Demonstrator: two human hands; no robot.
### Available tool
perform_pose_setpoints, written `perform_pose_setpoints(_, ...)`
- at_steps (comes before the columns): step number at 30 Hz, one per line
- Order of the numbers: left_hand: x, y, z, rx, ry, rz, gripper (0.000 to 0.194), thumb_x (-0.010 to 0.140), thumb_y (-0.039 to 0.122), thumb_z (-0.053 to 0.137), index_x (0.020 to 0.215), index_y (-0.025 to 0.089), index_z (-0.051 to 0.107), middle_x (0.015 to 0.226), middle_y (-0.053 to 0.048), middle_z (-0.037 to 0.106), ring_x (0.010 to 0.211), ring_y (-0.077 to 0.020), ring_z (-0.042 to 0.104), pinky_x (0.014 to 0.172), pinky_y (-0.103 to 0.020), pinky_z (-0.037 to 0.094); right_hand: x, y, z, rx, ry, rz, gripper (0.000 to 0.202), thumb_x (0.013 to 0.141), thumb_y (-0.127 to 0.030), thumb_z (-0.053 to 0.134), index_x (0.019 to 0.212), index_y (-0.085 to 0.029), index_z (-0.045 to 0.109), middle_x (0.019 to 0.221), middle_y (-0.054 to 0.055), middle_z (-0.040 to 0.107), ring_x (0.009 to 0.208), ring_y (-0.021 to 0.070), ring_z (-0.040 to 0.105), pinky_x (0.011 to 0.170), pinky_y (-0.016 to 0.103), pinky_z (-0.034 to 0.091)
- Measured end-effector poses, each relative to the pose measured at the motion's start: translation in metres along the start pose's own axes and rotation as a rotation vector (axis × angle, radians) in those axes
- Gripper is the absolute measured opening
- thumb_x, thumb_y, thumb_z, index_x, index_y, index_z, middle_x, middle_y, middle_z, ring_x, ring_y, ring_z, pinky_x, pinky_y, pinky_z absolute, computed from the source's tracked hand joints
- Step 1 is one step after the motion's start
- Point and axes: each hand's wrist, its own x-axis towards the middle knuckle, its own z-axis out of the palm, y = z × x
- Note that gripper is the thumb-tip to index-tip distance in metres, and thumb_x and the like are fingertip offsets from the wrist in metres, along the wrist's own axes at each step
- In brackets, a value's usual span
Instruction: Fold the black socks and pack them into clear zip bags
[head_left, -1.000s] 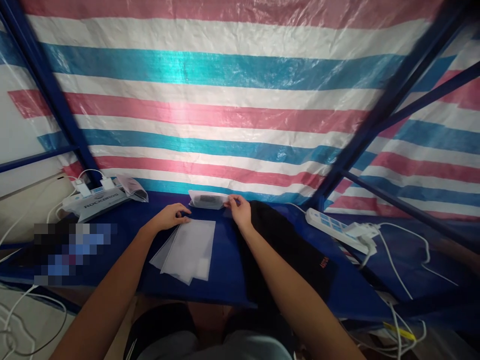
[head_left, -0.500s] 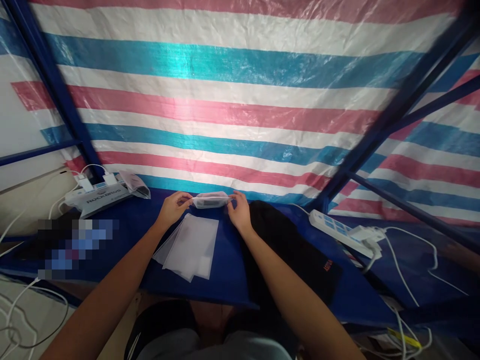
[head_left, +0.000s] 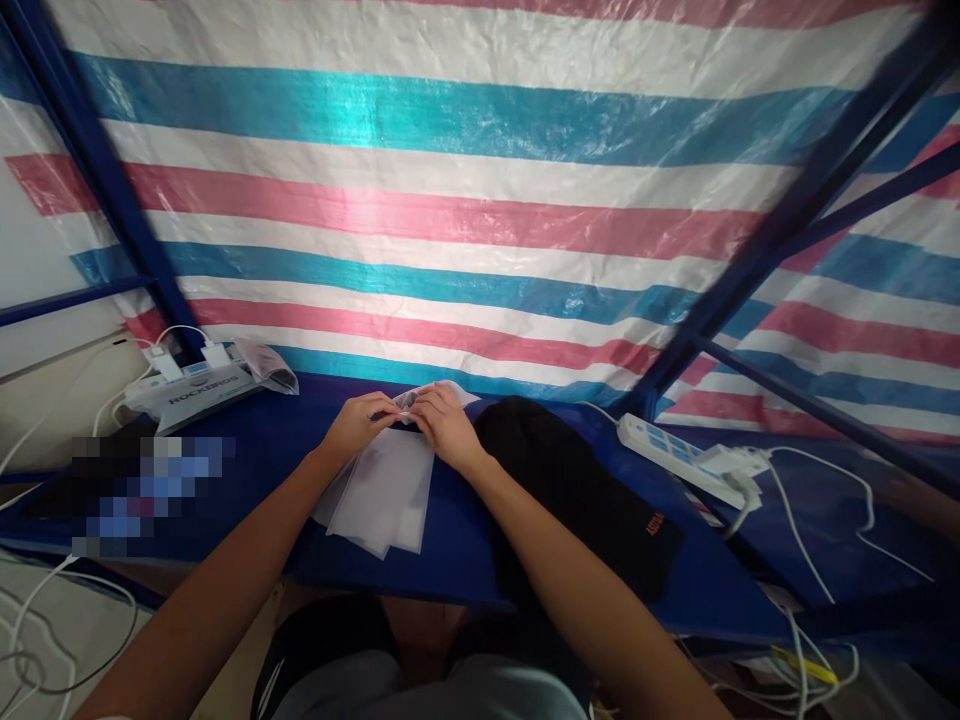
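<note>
A translucent plastic bag (head_left: 453, 391) is pinched between my two hands above the far part of the blue table. My left hand (head_left: 366, 420) grips its near-left edge with closed fingertips. Close beside it, my right hand (head_left: 445, 422) has its fingers folded over the same edge, hiding much of the bag. Whatever the bag contains cannot be made out. Several flat translucent bags (head_left: 382, 495) lie overlapped on the table, just below my hands. Right of my right hand is a black cloth item (head_left: 577, 490) with small orange lettering.
A white power strip (head_left: 667, 455) with plugs and cables lies on the right. At the left are a grey ROCKBROS package (head_left: 202, 390), white chargers (head_left: 216, 353) and a crumpled bag (head_left: 262, 365). Blue metal posts (head_left: 720, 270) and a striped plastic sheet (head_left: 450, 230) enclose the blue table (head_left: 262, 510).
My right hand has moved left, close to my left hand. The bag, held stretched by both ends before, is now gathered under my fingers.
</note>
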Motion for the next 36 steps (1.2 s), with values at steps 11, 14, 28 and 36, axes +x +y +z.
perform_pose_setpoints(11,0.002,-0.025,-0.026,-0.08,0.423,-0.277,0.025,0.09,0.047,0.078,0.095,0.023,0.082,0.097,-0.005,0.081,0.079,-0.0201,0.075,0.083,-0.032,0.06,-0.023,0.051,-0.033,-0.135,0.135,0.177,0.018,0.108,-0.02,0.045,0.112,-0.021,0.063,0.113,0.015,0.065,0.108,0.0314,0.061,0.096,0.047,0.055)
perform_pose_setpoints(14,0.001,-0.025,-0.022,-0.161,0.44,-0.314,0.026,0.089,0.046,0.079,0.1,0.023,0.083,0.102,-0.007,0.082,0.084,-0.0219,0.076,0.087,-0.034,0.061,-0.022,0.042,-0.027,-0.006,0.139,0.154,0.022,0.11,-0.022,0.04,0.119,-0.022,0.06,0.121,0.015,0.063,0.109,0.0285,0.065,0.096,0.044,0.058)
perform_pose_setpoints(28,0.003,-0.003,-0.016,-0.377,0.182,-0.171,0.029,0.09,0.046,0.08,0.108,0.025,0.084,0.128,-0.011,0.076,0.121,-0.0293,0.072,0.11,-0.045,0.056,-0.015,0.019,-0.005,0.042,0.107,0.154,0.048,0.106,-0.026,0.056,0.154,-0.026,0.059,0.158,0.013,0.059,0.148,0.0311,0.053,0.122,0.053,0.046)
perform_pose_setpoints(36,0.006,-0.01,0.0,-0.548,0.232,-0.373,0.064,0.094,0.061,0.071,0.147,0.025,0.065,0.15,-0.012,0.065,0.138,-0.0307,0.061,0.11,-0.041,0.054,-0.001,0.001,-0.012,0.868,0.39,0.558,0.063,0.089,-0.052,0.081,0.145,-0.03,0.065,0.15,0.007,0.067,0.127,0.0307,0.069,0.108,0.047,0.058)
